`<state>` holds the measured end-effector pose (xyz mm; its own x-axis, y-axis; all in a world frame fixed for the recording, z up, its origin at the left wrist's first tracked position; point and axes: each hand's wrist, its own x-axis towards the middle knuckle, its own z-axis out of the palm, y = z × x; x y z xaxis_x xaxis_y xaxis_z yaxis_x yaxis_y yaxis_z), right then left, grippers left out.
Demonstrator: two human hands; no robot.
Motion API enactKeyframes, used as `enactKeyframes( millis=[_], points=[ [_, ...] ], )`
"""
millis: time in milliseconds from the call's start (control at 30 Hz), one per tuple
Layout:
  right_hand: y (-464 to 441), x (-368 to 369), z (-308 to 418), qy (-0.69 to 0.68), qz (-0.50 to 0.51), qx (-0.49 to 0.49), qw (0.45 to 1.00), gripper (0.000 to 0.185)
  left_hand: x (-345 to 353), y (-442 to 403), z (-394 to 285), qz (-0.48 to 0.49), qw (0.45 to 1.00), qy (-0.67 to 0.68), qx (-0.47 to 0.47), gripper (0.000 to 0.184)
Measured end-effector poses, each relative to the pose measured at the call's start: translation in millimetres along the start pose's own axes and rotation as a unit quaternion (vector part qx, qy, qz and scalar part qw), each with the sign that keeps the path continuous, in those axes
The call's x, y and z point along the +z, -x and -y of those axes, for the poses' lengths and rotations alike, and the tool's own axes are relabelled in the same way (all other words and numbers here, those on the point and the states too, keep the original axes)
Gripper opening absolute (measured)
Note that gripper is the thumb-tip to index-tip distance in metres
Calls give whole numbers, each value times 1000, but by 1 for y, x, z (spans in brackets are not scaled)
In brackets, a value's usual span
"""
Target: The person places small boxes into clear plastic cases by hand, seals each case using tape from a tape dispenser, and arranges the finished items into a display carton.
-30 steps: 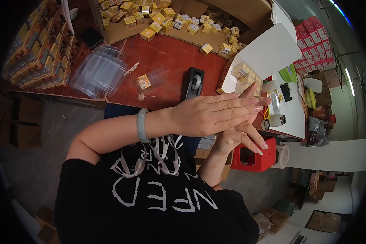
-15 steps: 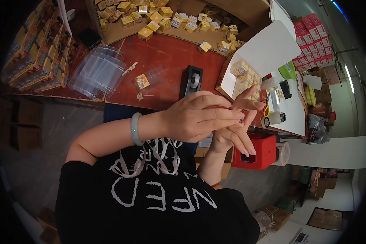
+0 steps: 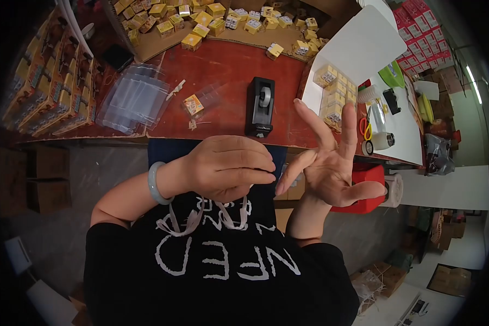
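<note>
Left hand (image 3: 228,165): fingers together, bent; underside hidden, can't tell if gripping.
Right hand (image 3: 330,174): palm up, fingers spread wide.
Tape dispenser (image 3: 261,106): black, pale roll, on table (image 3: 223,60) beyond and between hands.
Small box (image 3: 193,105): yellow-orange, beyond left hand; print too small.
Open carton (image 3: 367,41): white inside, yellow boxes (image 3: 336,87) partly behind right fingers.

Pink boxes (image 3: 426,41): stacked, far right | red stool (image 3: 368,174): partly hidden | brown cartons (image 3: 48,194): floor, left | green basket (image 3: 392,75): right.
</note>
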<state>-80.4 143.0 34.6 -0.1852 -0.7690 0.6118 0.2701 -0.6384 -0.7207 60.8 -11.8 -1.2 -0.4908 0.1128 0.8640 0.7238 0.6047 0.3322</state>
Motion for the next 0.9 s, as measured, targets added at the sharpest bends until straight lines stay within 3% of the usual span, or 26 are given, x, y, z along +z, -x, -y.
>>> enactKeyframes(
  millis=[300,533,667,900],
  points=[
    [3,0,-4,73,-27,25,997,129,8,-5,3,19,996,-82,-4,43],
    [7,-5,-7,77,-8,16,997,132,8,-3,1,42,990,-132,36,29],
    [7,6,-3,115,-64,60,989,133,11,-9,3,55,981,-171,68,23],
    [9,-9,-9,80,-1,44,996,132,12,0,2,62,976,-193,78,22]
  ],
)
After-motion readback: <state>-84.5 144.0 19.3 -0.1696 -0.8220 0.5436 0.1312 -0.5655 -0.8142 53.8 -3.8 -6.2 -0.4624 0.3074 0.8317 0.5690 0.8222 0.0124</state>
